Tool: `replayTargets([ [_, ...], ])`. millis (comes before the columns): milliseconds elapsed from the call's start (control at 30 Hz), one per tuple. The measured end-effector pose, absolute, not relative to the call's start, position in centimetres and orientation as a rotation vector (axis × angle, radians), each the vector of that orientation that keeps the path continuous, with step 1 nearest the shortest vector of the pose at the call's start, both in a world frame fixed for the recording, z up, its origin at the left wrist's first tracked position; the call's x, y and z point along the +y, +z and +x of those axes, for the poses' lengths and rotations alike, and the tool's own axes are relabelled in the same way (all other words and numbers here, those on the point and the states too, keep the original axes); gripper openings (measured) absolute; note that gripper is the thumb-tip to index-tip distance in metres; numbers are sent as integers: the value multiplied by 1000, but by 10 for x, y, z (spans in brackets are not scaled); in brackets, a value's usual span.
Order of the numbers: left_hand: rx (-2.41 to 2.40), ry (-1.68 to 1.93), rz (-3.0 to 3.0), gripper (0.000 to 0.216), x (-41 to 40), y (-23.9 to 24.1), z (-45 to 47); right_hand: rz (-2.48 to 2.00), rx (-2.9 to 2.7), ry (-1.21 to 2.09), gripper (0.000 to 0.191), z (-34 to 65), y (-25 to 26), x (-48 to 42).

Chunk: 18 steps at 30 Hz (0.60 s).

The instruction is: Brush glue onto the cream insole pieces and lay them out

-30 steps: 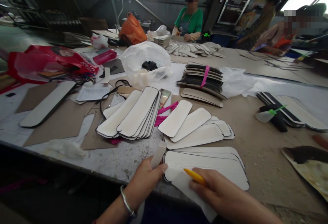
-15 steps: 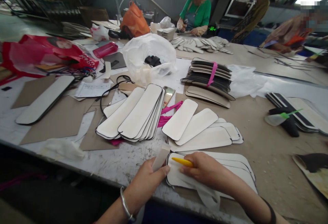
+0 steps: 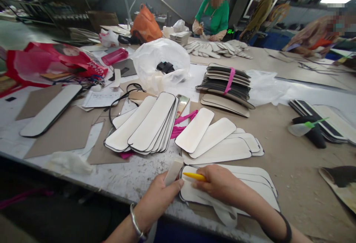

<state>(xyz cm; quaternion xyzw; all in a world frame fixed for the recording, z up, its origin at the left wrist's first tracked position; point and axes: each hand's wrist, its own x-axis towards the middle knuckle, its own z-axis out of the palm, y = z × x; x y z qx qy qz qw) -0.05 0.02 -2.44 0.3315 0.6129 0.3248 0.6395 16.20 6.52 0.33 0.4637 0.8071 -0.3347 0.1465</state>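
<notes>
My left hand (image 3: pixel 165 193) is closed around a pale, stiff-looking strip (image 3: pixel 174 172) that sticks up past the fingers. Its thumb rests at the left end of the top white panel (image 3: pixel 191 194), a rounded, black-edged piece in a fanned stack at the table's front. Over that panel, my right hand (image 3: pixel 215 180) grips a yellow pointed tool (image 3: pixel 194 176), its tip aimed left toward my left thumb. A soft white band (image 3: pixel 226 215) hangs below the right hand over the stack; whether the fingers also hold it is hidden.
More white panels lie fanned just beyond (image 3: pixel 217 135) and in a pile to the left (image 3: pixel 151 124). Farther back are a dark bundle tied with a pink band (image 3: pixel 228 82) and a clear plastic bag (image 3: pixel 162 59). A bottle with a green nozzle (image 3: pixel 302 128) lies right. Co-workers stand across the table.
My right hand and the yellow tool have shifted slightly left, bringing the tip closer to my left thumb. The left hand stays nearly still. A co-worker at the back has moved left.
</notes>
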Motion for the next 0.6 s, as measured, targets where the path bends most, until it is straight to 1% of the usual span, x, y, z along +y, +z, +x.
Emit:
replayTargets([
  [267, 1521, 761, 888, 10, 3, -27, 6, 1344, 2336, -867, 23, 168, 7, 58],
  [433, 1581, 743, 928, 12, 2, -26, 7, 1539, 2197, -871, 21, 227, 17, 44],
  [600, 1647, 679, 961, 18, 1, -26, 7, 1817, 2123, -876, 27, 292, 15, 28],
])
